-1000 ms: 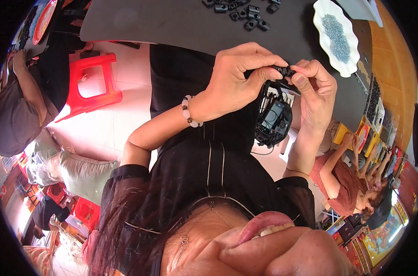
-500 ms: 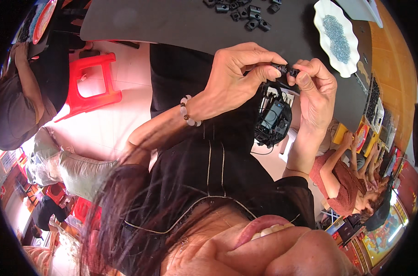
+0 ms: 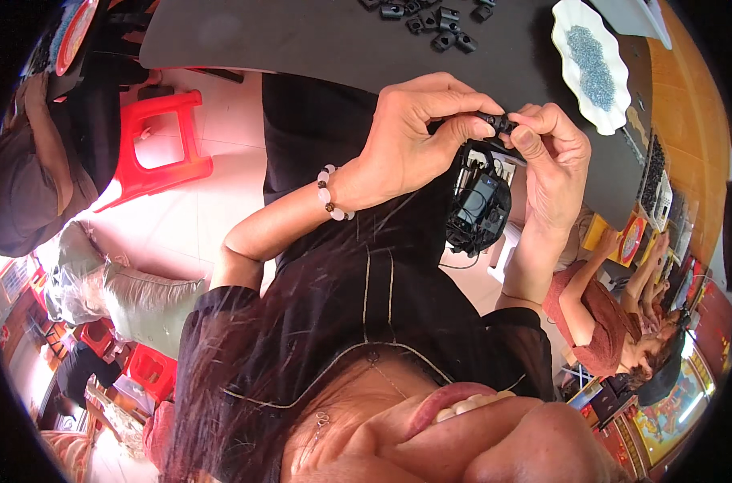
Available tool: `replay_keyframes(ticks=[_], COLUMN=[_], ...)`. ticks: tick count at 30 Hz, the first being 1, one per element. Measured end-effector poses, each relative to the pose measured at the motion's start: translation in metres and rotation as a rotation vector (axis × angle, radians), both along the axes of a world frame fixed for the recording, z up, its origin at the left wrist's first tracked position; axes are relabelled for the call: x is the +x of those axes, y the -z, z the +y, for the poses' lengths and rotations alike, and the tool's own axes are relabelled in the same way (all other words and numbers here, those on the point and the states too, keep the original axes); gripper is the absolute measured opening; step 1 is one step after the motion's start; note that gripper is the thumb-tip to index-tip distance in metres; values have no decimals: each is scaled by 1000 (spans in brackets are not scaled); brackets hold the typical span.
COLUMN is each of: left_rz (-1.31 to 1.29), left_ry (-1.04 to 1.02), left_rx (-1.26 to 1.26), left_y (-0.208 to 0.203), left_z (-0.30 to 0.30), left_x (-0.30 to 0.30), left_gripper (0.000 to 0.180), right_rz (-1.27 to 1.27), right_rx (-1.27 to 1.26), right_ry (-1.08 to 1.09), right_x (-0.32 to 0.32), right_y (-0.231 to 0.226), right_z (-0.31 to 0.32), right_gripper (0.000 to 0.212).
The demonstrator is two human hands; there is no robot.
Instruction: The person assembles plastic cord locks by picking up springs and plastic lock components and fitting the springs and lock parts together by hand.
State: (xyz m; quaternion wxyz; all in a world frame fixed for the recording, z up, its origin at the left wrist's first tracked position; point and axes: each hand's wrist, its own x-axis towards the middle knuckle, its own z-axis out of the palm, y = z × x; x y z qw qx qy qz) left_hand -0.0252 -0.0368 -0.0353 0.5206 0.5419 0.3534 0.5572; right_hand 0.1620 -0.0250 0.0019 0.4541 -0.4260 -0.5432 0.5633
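My left hand [image 3: 418, 133], with a beaded bracelet [image 3: 325, 193] at its wrist, pinches a short black cylindrical plastic part [image 3: 490, 121] between thumb and forefinger. Against the right end of that part, my right hand [image 3: 557, 157] pinches a small black piece whose shape is mostly covered by the fingertips. The two pieces touch above the table's near edge. Beyond my hands, several similar black hollow cylinders with side holes [image 3: 445, 20] lie loose on the dark table [image 3: 301, 36].
A white scalloped dish [image 3: 614, 119] of blue-grey beads [image 3: 589, 68] stands on the table to the right. Below my hands is a black electronic device with wires [image 3: 477, 201]. A red plastic stool [image 3: 195, 137] stands at left. People sit at left [image 3: 36, 177] and right [image 3: 599, 322].
The small piece in my right hand has come up against the cylindrical part in my left; the gap between them has closed. At right, the other person's arms have shifted.
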Motion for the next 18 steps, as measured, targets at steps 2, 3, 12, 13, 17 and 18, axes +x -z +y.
replay_keyframes(ticks=[2, 3, 12, 13, 17, 18], left_rz=[25, -11, -106, -93, -38, -35], left_ry=[-10, 1, 11, 3, 29, 18], left_rx=[14, 3, -80, -68, -32, -38], left_y=[0, 0, -3, -2, -2, -1], left_z=[0, 0, 0, 0, 0, -1], left_x=[0, 0, 1, 1, -2, -1], left_gripper=[19, 19, 20, 20, 19, 19], right_rz=[18, 36, 87, 87, 7, -17], right_rx=[-4, -9, 42, 41, 33, 31], right_ry=[-5, -9, 24, 23, 19, 19], right_x=[-1, -1, -2, -2, -1, -1], right_y=[0, 0, -3, -3, -2, -2], right_z=[-1, -1, -2, -2, -3, -4], right_gripper=[11, 11, 12, 12, 10, 9])
